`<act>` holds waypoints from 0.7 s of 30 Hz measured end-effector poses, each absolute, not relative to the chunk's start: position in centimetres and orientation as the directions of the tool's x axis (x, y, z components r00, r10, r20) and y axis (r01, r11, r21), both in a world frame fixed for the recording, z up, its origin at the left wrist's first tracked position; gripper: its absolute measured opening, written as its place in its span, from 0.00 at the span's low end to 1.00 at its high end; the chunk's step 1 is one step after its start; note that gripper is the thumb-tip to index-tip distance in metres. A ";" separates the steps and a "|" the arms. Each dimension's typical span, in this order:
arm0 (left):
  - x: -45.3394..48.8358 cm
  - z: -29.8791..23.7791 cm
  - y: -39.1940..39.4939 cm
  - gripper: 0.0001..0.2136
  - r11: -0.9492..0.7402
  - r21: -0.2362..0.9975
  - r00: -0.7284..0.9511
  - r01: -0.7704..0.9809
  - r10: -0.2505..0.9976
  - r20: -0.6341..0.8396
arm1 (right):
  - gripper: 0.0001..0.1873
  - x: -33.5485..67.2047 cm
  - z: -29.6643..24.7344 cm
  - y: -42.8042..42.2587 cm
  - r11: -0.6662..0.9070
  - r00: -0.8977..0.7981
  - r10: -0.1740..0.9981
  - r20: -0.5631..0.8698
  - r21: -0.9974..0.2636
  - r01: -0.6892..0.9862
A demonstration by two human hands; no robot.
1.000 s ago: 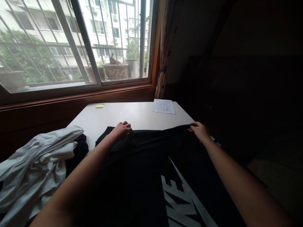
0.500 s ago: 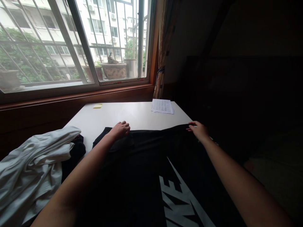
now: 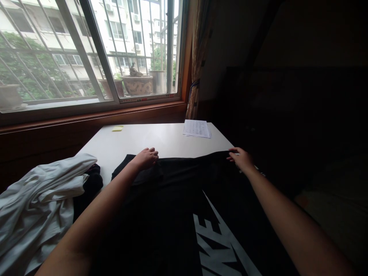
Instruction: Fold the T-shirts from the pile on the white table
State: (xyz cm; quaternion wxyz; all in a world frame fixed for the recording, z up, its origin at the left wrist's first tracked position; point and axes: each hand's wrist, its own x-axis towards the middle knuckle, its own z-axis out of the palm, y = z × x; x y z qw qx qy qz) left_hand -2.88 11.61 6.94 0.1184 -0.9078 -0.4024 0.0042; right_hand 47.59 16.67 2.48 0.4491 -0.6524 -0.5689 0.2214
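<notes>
Wht table (image 3: 161,140) holds blk garment (image 3: 161,214), papers (image 3: 197,128), yel note (image 3: 117,128), clothes pile (image 3: 43,199).

- Big grey letters (image 3: 212,251) are printed on the black cloth (image 3: 166,214). A K and an E can be read, and the rest is cut off at the bottom of the view.
- Next to the letters, a long grey swoosh (image 3: 233,242) is printed on the same cloth. With it, the Nike brand can be known.
- Lines of tiny writing are shown on the white papers (image 3: 197,128), but the words are too small to be read.
- Little red and dark marks (image 3: 142,99) are seen along the bottom of the window frame (image 3: 97,107). They cannot be read either.
</notes>
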 end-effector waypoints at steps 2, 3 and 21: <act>-2.7 6.8 11.6 0.06 -0.643 -0.201 0.668 0.739 0.737 0.100 | 0.11 47.5 2.6 16.5 0.053 0.250 0.942 0.223 -0.836 0.547; -2.6 6.8 11.6 0.06 -0.639 -0.191 0.662 0.745 0.742 0.105 | 0.11 47.5 2.7 16.4 0.054 0.247 0.943 0.223 -0.834 0.549; -3.2 4.3 13.9 0.08 -0.405 -0.067 0.405 0.912 0.862 0.306 | 0.16 48.3 2.4 17.3 0.045 0.223 0.916 0.333 -0.639 0.768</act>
